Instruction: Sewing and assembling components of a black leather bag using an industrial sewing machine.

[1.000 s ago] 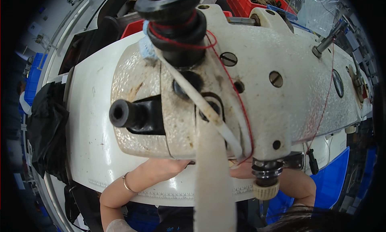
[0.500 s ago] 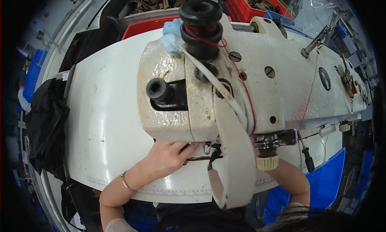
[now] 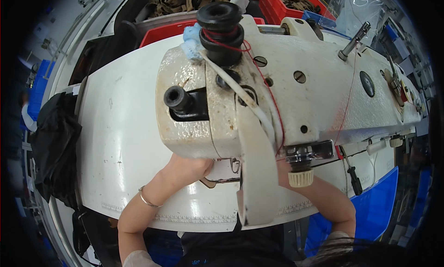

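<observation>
the sewing machine [image 3: 296, 96], cream and stained, fills the middle of the view, its head toward the left, standing on a white surface [image 3: 120, 142]. red thread [image 3: 268, 96] runs down its near face from a black spool post [image 3: 221, 29]. the left hand [image 3: 185, 167] reaches under the machine head, knuckles showing, fingers hidden beneath it; it touches a tan piece [image 3: 210, 181] lying on the surface just beside the needle area. whether its grip is wide or narrow cannot be told. the right hand is hidden behind the pale strap [image 3: 256, 174] hanging from the machine; only its forearm [image 3: 323, 200] shows, so its state cannot be told. a thin bracelet [image 3: 148, 200] circles the left wrist. red bins [image 3: 286, 3] stand far behind, and dark cloth [image 3: 55, 147] hangs at the left edge.
</observation>
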Tool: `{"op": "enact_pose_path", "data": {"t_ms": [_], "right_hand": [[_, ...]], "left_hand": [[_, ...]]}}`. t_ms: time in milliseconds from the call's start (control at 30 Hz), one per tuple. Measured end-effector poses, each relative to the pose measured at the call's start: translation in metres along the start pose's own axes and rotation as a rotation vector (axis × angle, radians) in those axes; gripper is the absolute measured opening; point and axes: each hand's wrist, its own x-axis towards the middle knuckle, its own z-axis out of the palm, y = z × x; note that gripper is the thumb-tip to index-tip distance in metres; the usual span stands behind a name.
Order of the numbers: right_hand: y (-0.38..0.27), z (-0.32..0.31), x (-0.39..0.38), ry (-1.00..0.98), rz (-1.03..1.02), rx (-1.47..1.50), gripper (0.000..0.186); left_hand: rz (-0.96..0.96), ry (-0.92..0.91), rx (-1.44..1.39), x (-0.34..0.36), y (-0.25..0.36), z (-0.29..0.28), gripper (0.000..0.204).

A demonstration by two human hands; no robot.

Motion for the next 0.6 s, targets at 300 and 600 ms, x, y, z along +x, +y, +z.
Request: {"op": "enact_pose_path", "data": {"t_ms": [300, 600], "right_hand": [[-0.024, 0.001, -0.019, 0.507, -0.488, -0.019, 0.026], [-0.056, -0.020, -0.056, -0.692, -0.294, 1.151, 0.027]], "left_hand": [[0.019, -0.063, 0.026, -0.015, 0.039, -0.020, 0.029], [0.219, -0.438, -0.314, -0.026, 0.028, -0.053, 0.034]]}}
